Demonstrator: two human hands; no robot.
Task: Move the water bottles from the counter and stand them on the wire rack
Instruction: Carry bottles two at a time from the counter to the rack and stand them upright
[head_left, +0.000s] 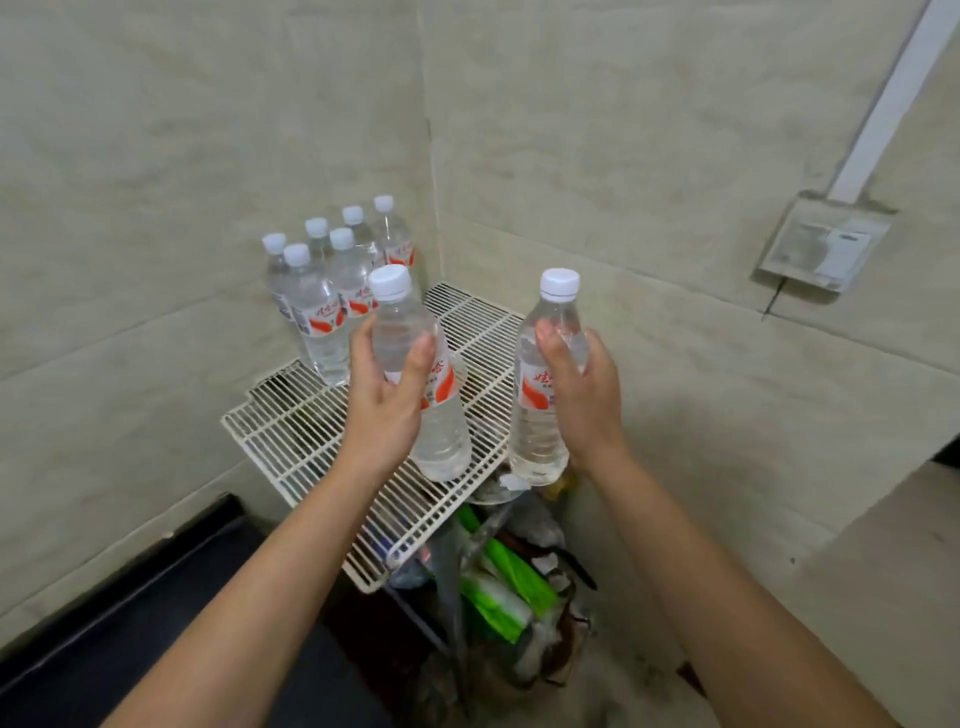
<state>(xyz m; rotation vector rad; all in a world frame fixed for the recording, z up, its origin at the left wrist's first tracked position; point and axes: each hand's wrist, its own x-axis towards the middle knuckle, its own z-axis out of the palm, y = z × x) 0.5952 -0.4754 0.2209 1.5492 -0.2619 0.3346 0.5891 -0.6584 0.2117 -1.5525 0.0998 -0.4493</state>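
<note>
The left grip (387, 395) is wrapped around the middle of a clear water bottle (402, 325) with a white cap and a red and white label. The thumb lies across the front and the fingers curl round the far side. This bottle leans a little, cap to the left, and its base hangs over the white wire rack (291, 426); whether it touches the wires cannot be told.

The right grip (582, 387) holds a second bottle (537, 434) of the same kind by its upper half, fingers curled around its shoulder. This one is nearly upright and sits just at the rack's right edge, its base over the clutter beneath.

Six more bottles (322, 312) stand upright in a tight cluster on the rack's far left corner, close against the tiled wall. The rest of the rack's top is bare wire.

Under the rack lie green packets (511, 577) and crumpled bags. A dark surface (130, 623) runs along the lower left, just beside the rack. A grey wall box (821, 249) hangs on the right wall, with a white conduit (883, 104) rising from it.
</note>
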